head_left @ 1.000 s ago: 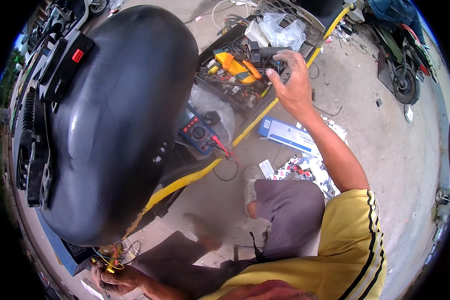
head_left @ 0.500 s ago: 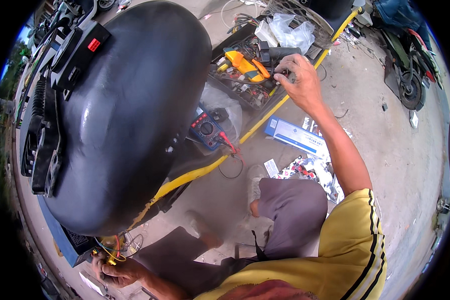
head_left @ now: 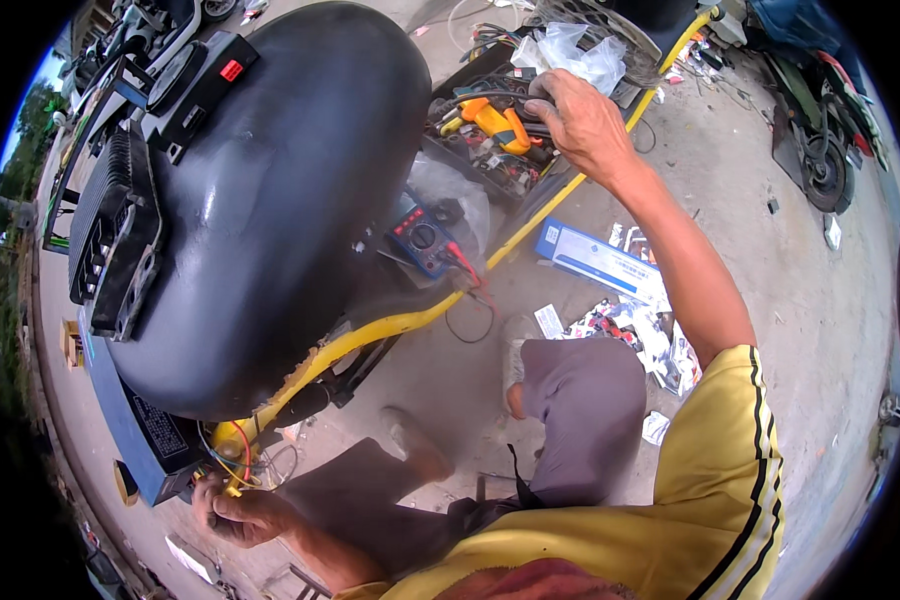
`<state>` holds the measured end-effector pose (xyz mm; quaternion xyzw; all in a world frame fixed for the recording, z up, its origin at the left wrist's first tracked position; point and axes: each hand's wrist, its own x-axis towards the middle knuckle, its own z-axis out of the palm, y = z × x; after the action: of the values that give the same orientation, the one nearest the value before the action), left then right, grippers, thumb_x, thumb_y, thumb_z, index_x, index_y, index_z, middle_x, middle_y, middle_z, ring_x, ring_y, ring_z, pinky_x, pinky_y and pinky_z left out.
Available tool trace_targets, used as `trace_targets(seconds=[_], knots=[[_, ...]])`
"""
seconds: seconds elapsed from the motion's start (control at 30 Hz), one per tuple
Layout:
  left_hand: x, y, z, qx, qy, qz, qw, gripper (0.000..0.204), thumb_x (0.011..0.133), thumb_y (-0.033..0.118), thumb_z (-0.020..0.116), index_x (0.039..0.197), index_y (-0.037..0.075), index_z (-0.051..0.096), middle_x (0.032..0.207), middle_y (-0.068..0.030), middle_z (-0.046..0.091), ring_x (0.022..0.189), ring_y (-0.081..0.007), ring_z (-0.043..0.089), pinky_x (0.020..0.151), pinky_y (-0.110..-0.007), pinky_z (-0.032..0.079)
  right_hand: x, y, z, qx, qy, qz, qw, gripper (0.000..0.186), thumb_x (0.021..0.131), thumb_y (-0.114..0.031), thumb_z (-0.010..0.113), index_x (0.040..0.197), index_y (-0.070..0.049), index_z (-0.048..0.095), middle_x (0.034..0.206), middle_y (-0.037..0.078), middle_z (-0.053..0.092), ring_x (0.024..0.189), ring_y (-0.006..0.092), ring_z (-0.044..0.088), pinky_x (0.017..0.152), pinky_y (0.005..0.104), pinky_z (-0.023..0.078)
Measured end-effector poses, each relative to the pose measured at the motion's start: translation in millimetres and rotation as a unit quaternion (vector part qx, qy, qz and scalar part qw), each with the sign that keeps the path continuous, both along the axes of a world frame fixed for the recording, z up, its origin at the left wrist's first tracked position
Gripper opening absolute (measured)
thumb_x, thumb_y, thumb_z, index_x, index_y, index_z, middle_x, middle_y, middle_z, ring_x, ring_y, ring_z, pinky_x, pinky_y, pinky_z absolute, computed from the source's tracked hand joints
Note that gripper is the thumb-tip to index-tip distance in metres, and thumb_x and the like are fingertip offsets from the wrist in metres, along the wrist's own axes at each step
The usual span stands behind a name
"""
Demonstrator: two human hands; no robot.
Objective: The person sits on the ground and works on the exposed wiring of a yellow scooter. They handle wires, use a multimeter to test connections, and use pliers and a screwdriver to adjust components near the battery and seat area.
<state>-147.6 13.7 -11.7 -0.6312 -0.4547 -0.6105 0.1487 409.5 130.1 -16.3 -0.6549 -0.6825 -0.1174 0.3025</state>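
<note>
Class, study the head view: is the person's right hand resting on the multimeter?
No, the right hand is over the parts box, apart from the multimeter.

The right hand point(head_left: 592, 125) has moved farther up over the parts tray point(head_left: 475, 170): its fingers, lately beside the near edge, now reach a black cable point(head_left: 495, 95) above the orange clamp meter point(head_left: 500, 122). Whether they grip it cannot be told. The dark cylinder that lay above the fingers is no longer visible. With the viewpoint shifted, the left hand point(head_left: 240, 512) and the coloured wires point(head_left: 238, 460) appear higher in view, a small brown box point(head_left: 72, 343) shows past the seat point(head_left: 270, 200), and a white scrap point(head_left: 655, 428) shows beside the right knee point(head_left: 595, 385).
</note>
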Motion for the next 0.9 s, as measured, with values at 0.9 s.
trace_targets(seconds=[0.9], knots=[[2,-6,3,-0.038,-0.079,-0.111,0.99,0.012,0.105,0.007,0.052,0.109,-0.003,0.057,0.103,-0.016,0.061,0.093,-0.0233,0.06,0.083,-0.033,0.051,33,6,181,0.234,0.322,-0.039,0.917,0.026,0.104,-0.02,0.058,0.113,0.005,0.059,0.091,0.007,0.075,0.07,0.0076,0.061,0.065,0.0244,0.052]])
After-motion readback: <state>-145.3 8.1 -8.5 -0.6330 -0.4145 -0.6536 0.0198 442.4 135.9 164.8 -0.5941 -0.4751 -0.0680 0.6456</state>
